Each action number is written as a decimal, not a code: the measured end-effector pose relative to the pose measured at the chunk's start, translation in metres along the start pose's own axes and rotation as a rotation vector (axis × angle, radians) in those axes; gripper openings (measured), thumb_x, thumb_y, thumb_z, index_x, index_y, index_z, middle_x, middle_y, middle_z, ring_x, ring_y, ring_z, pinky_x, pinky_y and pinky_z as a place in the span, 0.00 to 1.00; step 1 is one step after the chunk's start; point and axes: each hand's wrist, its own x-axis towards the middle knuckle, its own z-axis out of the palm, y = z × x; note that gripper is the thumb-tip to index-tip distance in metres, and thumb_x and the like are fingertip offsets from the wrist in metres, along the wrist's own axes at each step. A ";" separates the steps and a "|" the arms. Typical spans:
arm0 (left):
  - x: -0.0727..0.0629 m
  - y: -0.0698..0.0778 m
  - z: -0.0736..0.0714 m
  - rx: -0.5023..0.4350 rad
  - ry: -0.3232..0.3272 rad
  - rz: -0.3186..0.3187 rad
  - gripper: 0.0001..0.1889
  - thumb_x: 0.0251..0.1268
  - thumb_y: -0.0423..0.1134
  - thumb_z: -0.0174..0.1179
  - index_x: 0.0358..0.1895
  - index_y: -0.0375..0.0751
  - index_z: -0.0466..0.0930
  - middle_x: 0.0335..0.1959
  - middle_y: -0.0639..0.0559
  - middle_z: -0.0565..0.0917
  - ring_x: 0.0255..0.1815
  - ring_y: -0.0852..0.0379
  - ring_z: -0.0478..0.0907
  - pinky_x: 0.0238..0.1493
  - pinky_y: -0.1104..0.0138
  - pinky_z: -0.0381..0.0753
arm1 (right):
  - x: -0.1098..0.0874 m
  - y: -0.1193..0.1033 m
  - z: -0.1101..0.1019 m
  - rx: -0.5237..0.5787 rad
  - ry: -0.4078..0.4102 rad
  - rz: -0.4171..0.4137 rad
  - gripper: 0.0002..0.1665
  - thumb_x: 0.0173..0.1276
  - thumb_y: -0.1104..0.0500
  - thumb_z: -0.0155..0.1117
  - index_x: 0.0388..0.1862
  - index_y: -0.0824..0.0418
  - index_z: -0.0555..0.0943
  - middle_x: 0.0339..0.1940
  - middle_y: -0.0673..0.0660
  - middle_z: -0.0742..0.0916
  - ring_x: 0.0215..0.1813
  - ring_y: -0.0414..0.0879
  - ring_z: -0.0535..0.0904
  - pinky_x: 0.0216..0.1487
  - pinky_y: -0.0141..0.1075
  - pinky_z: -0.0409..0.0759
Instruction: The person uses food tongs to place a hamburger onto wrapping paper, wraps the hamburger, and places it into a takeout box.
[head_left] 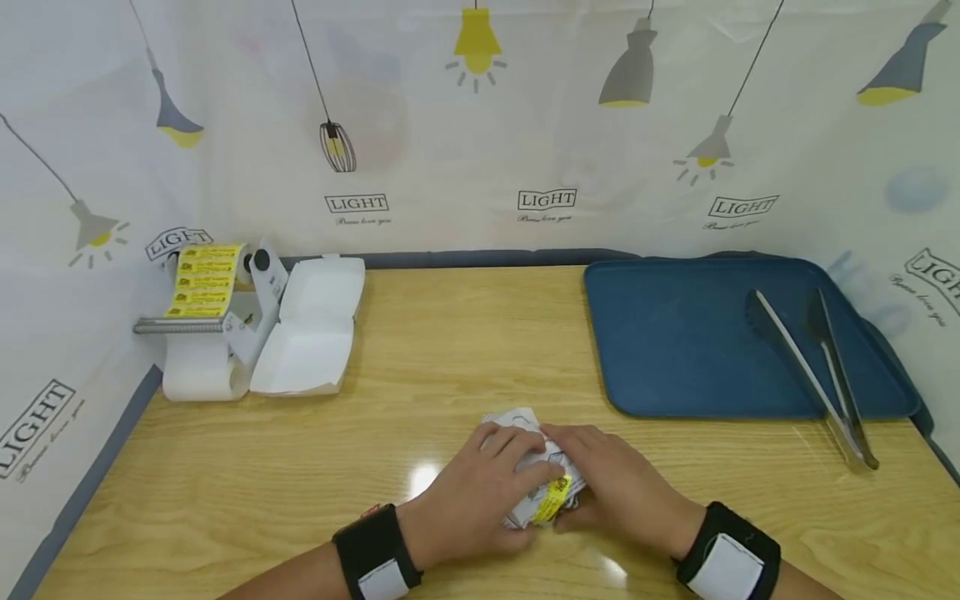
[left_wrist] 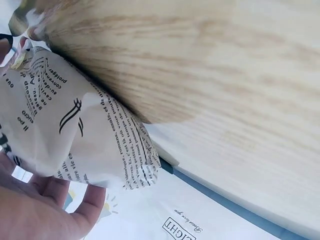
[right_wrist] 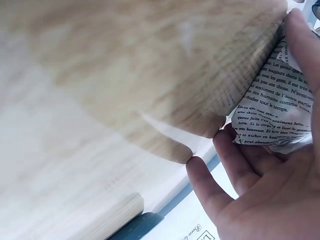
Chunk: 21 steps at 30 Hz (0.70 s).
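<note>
Both hands (head_left: pixel 476 492) (head_left: pixel 630 487) curled round wrapped bundle (head_left: pixel 553 500); tongs (head_left: pixel 798 358) overhanging tray (head_left: pixel 675 333), open box (head_left: pixel 307 354) beyond.

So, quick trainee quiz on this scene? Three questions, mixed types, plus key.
1. True or false: the tongs lie wholly within the tray.
2. In the head view, what stands just left of the white box? A) tray B) dispenser C) tongs
3. What colour is the sticker on the packet between the left grip and right grip?

Key: 1. False; one end sticks out past the near edge. 2. B. 3. Yellow.
</note>
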 end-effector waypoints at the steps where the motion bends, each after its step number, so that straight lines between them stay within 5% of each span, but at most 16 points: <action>1: -0.001 0.000 -0.001 -0.006 -0.004 0.001 0.33 0.49 0.63 0.59 0.60 0.60 0.66 0.58 0.57 0.68 0.59 0.58 0.63 0.62 0.56 0.66 | 0.000 0.000 0.000 0.001 -0.004 0.002 0.63 0.36 0.36 0.75 0.71 0.52 0.58 0.60 0.45 0.75 0.61 0.40 0.70 0.58 0.44 0.74; 10: -0.002 -0.004 -0.004 -0.002 -0.008 -0.021 0.34 0.54 0.63 0.56 0.65 0.61 0.62 0.57 0.57 0.69 0.59 0.58 0.64 0.62 0.51 0.65 | -0.001 -0.001 -0.001 0.019 -0.024 -0.014 0.73 0.39 0.38 0.75 0.76 0.52 0.41 0.65 0.51 0.72 0.64 0.45 0.69 0.62 0.47 0.70; 17: 0.000 -0.007 0.000 0.024 0.020 -0.007 0.31 0.50 0.57 0.64 0.60 0.61 0.66 0.57 0.58 0.69 0.59 0.57 0.64 0.60 0.52 0.67 | 0.001 0.005 -0.003 0.106 -0.019 0.028 0.59 0.41 0.40 0.76 0.70 0.52 0.60 0.63 0.48 0.73 0.64 0.43 0.70 0.61 0.44 0.72; 21: 0.001 -0.007 0.002 0.043 0.050 0.006 0.30 0.49 0.57 0.65 0.59 0.61 0.68 0.56 0.58 0.70 0.57 0.56 0.65 0.58 0.54 0.67 | 0.003 0.003 -0.002 0.058 0.018 0.017 0.52 0.43 0.43 0.77 0.67 0.54 0.65 0.60 0.49 0.76 0.61 0.43 0.72 0.59 0.42 0.74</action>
